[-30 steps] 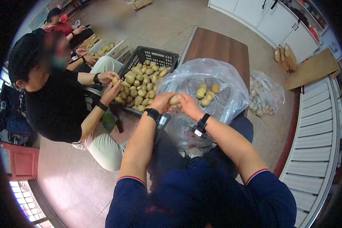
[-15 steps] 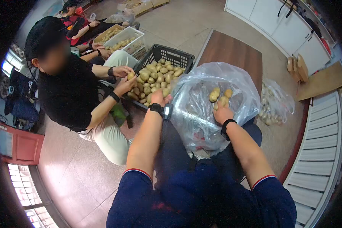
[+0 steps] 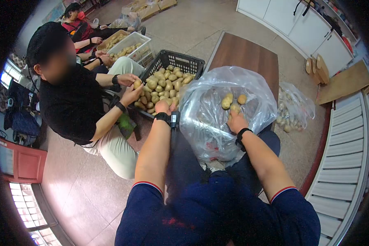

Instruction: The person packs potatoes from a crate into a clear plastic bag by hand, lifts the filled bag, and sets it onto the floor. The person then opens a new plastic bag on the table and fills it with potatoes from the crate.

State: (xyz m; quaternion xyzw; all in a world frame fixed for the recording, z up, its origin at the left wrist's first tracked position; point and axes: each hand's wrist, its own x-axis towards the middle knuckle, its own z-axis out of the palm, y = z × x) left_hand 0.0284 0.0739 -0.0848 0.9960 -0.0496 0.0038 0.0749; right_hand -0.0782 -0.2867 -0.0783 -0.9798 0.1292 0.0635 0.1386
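My left hand (image 3: 164, 108) is at the near edge of a black crate (image 3: 180, 58) heaped with potatoes (image 3: 163, 83); its fingers curve round a potato. Inside a large clear plastic bag (image 3: 201, 119), my right hand (image 3: 236, 120) has its fingers on a potato (image 3: 235, 108). Just beyond those fingertips lie a few more potatoes (image 3: 226, 101) in the bag. The bag's mouth is spread wide, and it rests between my legs and a brown wooden surface (image 3: 246, 55).
A co-worker (image 3: 69, 90) sits at the left, holding a potato (image 3: 137, 84) beside the crate. White basket (image 3: 145, 50) and other people lie behind. A filled plastic bag (image 3: 293, 108) stands on the floor at right, near cardboard (image 3: 342, 85) and a white radiator (image 3: 338, 164).
My hands, together on one potato a second ago, have parted. The right has moved into the bag and the left to the crate's near edge.
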